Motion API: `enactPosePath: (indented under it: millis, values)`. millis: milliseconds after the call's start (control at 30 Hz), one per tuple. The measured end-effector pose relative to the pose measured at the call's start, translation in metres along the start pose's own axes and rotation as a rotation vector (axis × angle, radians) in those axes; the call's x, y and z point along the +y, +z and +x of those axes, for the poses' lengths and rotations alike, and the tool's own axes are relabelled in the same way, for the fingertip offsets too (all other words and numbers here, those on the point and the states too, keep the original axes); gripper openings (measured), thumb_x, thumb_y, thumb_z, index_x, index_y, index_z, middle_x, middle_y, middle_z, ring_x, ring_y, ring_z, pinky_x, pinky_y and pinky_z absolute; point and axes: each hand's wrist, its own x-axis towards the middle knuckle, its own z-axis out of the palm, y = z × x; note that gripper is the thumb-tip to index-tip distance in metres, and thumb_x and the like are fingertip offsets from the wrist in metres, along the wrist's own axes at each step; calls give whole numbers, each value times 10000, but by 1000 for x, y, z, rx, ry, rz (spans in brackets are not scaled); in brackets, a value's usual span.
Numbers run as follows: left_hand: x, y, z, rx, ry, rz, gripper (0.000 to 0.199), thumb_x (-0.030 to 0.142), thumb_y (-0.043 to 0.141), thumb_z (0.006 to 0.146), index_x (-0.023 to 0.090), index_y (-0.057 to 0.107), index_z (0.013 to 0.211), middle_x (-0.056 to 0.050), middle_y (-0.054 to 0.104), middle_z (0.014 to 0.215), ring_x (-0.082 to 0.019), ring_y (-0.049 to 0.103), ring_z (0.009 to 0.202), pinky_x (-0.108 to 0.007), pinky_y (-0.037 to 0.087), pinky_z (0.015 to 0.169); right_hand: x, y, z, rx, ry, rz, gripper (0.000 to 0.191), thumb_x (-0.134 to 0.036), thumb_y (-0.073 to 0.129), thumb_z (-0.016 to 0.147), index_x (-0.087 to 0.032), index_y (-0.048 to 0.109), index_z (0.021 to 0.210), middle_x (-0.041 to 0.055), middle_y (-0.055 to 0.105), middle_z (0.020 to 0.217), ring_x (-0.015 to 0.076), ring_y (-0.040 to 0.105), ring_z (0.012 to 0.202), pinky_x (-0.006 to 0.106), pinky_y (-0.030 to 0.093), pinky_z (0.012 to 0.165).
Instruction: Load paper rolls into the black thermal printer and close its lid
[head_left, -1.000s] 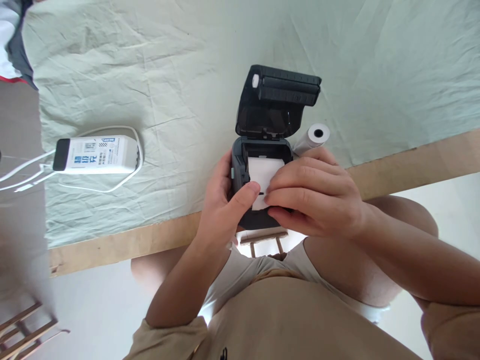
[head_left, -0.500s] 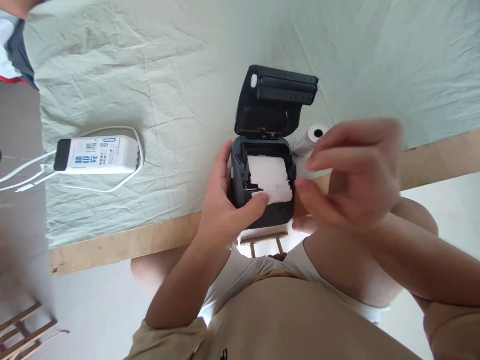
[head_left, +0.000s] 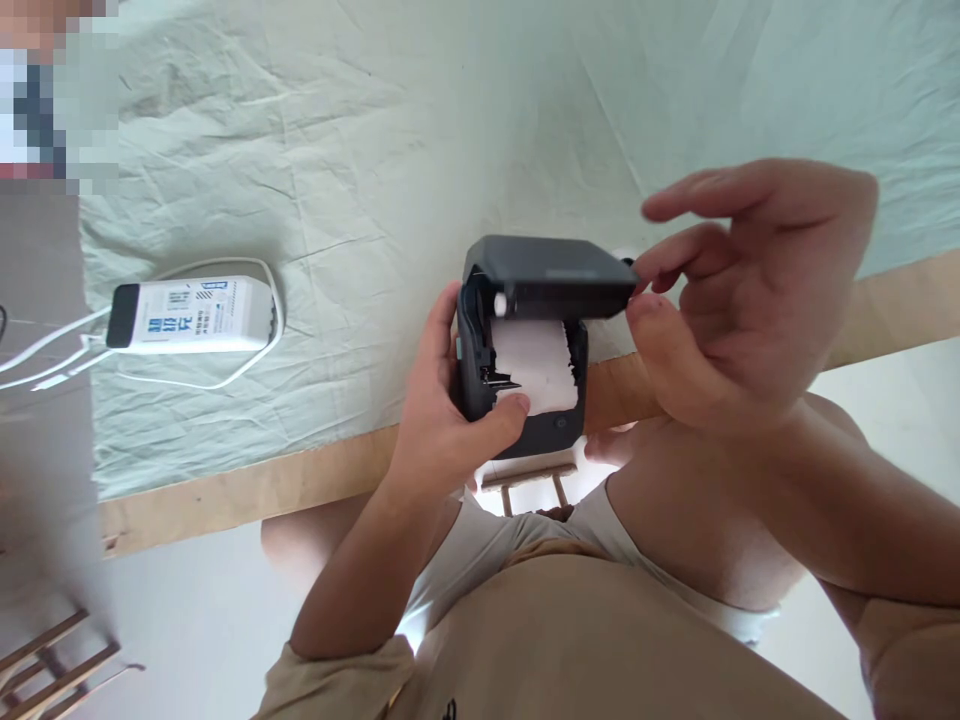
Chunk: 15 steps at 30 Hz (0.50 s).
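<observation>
A small black receipt printer (head_left: 525, 436) sits at the table's near edge, its hinged lid (head_left: 555, 258) partly lowered over the body. White paper (head_left: 536, 365) with a ragged side lies out of the paper bay toward me. My left hand (head_left: 457, 410) grips the printer's left side, its thumb pressing on the paper's near end. At the lid's right corner, my right hand (head_left: 750, 290) has its thumb and a finger touching the lid, with the index finger stretched out above. Behind the lid, a paper roll (head_left: 624, 256) is almost wholly hidden.
On the left of the cloth-covered table (head_left: 360, 200) lies a white charger box (head_left: 196, 314) with white cables around it. The wooden table edge (head_left: 247, 490) runs in front of my legs. Part of another person (head_left: 37, 110) shows at the top left. Wooden stool bars (head_left: 60, 640) stand lower left.
The printer lid has swung down toward me from its upright position. My right hand has moved up and right to the lid's corner. My left hand stays on the printer.
</observation>
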Motion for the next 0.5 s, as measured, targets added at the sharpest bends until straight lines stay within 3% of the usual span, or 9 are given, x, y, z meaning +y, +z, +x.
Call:
enactPosePath:
  millis: [133,300,400,500]
  values:
    - [1,1,-1,5,-21,-33,1022,274,996,710,325,524,1615,-116,760,1455,-433,783,1288,-504,713,1001,-7,1,2,-14,-81,65,128,-201,662,973,-287,632,1064,23,674,889,186,657,719,366,548,666]
    - [5,5,-4,21,-15,-39,1002,261,987,716,309,534,1609,-128,724,1548,-446,748,1371,-489,718,1026,-9,1,-3,-123,-122,2,216,-84,661,940,-285,583,925,-37,621,738,126,556,601,296,436,520]
    - [4,6,-3,19,6,-80,962,316,1007,715,320,572,1573,-124,736,1528,-442,748,1378,-502,708,1063,-12,-1,-5,-221,-20,68,344,-111,716,910,-260,431,790,-87,498,614,79,392,490,264,310,440]
    - [2,6,-1,48,2,-109,780,445,994,766,310,657,1457,-121,780,1444,-428,774,1339,-506,724,1024,-15,-1,-6,-374,179,223,480,-179,706,965,-245,301,716,-96,350,549,64,276,474,255,254,434]
